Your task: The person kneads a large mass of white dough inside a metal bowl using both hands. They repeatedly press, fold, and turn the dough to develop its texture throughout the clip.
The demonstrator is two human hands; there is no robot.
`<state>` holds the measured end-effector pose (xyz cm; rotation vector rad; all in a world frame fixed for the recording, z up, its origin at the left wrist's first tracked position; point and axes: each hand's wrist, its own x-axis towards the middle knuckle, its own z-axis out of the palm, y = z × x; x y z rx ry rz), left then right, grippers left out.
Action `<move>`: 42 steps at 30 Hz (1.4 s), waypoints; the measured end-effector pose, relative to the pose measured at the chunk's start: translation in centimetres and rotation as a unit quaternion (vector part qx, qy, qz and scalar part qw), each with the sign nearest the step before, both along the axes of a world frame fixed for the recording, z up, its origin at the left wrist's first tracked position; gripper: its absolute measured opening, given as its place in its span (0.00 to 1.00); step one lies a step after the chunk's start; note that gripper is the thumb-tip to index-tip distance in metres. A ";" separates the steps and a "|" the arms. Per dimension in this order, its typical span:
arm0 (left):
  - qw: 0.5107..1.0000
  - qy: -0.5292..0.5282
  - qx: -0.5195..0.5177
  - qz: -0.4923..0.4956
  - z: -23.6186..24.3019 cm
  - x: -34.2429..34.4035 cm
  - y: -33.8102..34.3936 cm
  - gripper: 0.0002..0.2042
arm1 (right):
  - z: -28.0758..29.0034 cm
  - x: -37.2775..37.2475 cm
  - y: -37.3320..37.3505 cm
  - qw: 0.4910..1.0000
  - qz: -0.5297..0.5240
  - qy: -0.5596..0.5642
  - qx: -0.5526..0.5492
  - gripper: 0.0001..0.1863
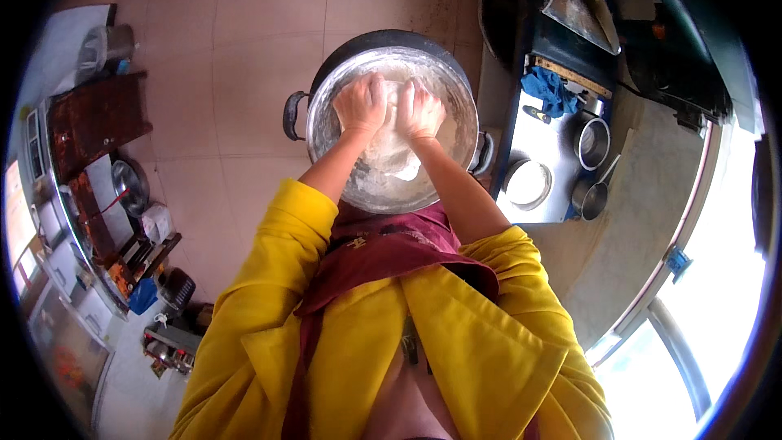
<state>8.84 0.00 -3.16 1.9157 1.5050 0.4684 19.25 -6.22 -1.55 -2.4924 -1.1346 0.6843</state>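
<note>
A large, deep pot (466, 118) with a dark outside and a pale metal inside is in front of my maroon apron. Its inner wall is smeared with white flour. Inside lies a floury white dough (391, 147), lumpy and partly hidden under my hands. My left hand (361, 104) is closed, knuckles forward, gripping and pressing the dough at the far side. Close beside it, my right hand (421, 112) is curled in the same way on the dough. Both wrists pass over the near rim, and the yellow sleeves are pushed up to the elbows.
On the right, a steel-topped table (529, 134) holds a white bowl (528, 184), a metal pot (592, 144), a saucepan (590, 198) and a blue cloth (550, 91). A stone counter (607, 253) runs alongside. Brown cabinets (98, 126) stand left on the tiled floor (261, 90).
</note>
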 end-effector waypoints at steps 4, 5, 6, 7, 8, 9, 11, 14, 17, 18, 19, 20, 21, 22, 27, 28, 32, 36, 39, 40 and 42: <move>0.983 -0.174 -0.062 -0.006 2.4 -2.1 -2.2 0.17 | 0.6 1.2 -1.1 0.990 -0.019 0.140 -0.015 0.29; 0.972 -0.204 -0.115 0.008 3.5 -3.0 -2.8 0.16 | 4.7 1.2 -0.3 0.975 -0.055 0.202 -0.074 0.31; 0.956 -0.236 -0.171 0.013 4.9 -3.5 -3.3 0.16 | 7.0 1.1 -0.3 0.952 -0.100 0.259 -0.132 0.32; 0.959 -0.171 -0.226 -0.006 6.5 -4.0 -3.4 0.15 | 5.0 -0.1 -1.5 0.976 -0.024 0.182 -0.115 0.30; 0.969 -0.133 -0.207 0.003 6.8 -4.0 -4.0 0.15 | 3.3 -1.3 -2.6 0.990 0.048 0.086 -0.099 0.28; 0.977 -0.096 -0.188 0.014 7.0 -3.7 -4.6 0.15 | 1.5 -2.5 -3.8 0.991 0.107 -0.018 -0.082 0.25; 0.985 -0.035 -0.152 0.070 5.6 -3.7 -5.9 0.13 | 3.3 -4.9 -5.2 0.987 0.129 -0.096 0.013 0.18; 0.999 0.027 0.025 0.029 6.3 -3.6 -7.4 0.08 | 3.9 -5.5 -6.4 0.991 0.089 -0.076 0.059 0.13; 0.996 -0.024 0.088 0.001 5.1 -3.3 -8.1 0.07 | 3.3 -5.8 -7.0 0.982 0.061 -0.100 0.145 0.11; 0.995 -0.033 0.091 -0.017 4.8 -3.4 -8.1 0.07 | 3.0 -5.8 -7.0 0.980 0.051 -0.107 0.159 0.11; 0.994 -0.043 0.094 -0.036 4.5 -3.7 -8.0 0.07 | 2.8 -5.8 -6.9 0.978 0.042 -0.114 0.172 0.10; 0.992 -0.052 0.097 -0.054 4.0 -3.7 -7.7 0.07 | 2.2 -5.7 -6.9 0.975 0.032 -0.121 0.185 0.10; 0.988 -0.074 0.126 -0.058 3.6 -3.6 -7.3 0.07 | 1.6 -5.5 -6.9 0.977 0.034 -0.125 0.171 0.09; 0.987 -0.072 0.125 -0.064 3.3 -3.6 -6.9 0.07 | 1.1 -5.2 -6.8 0.976 0.036 -0.119 0.178 0.08; 0.990 -0.044 0.094 -0.094 2.5 -2.7 -4.7 0.07 | 0.6 -3.1 -4.7 0.982 0.054 -0.067 0.170 0.09; 0.991 -0.032 0.079 -0.100 2.3 -2.6 -4.4 0.07 | 0.2 -2.6 -4.4 0.983 0.062 -0.048 0.164 0.09; 0.993 0.040 0.047 -0.100 1.6 -1.4 -2.1 0.10 | -0.5 -0.8 -2.2 0.998 0.062 -0.008 0.020 0.14; 0.995 0.083 0.024 -0.055 1.3 -0.3 -1.6 0.15 | -0.6 -0.3 -1.2 0.997 0.053 -0.046 0.016 0.16; 0.991 0.126 0.012 -0.039 0.6 0.4 -1.0 0.18 | -1.0 0.1 -0.4 0.995 0.071 -0.066 -0.036 0.20; 0.989 0.143 0.008 -0.035 0.4 0.3 -1.3 0.19 | -1.1 0.3 -0.3 0.993 0.076 -0.074 -0.051 0.21; 0.996 0.079 0.035 -0.035 0.4 0.0 -1.3 0.19 | 0.7 0.7 1.0 0.994 0.064 -0.048 -0.072 0.23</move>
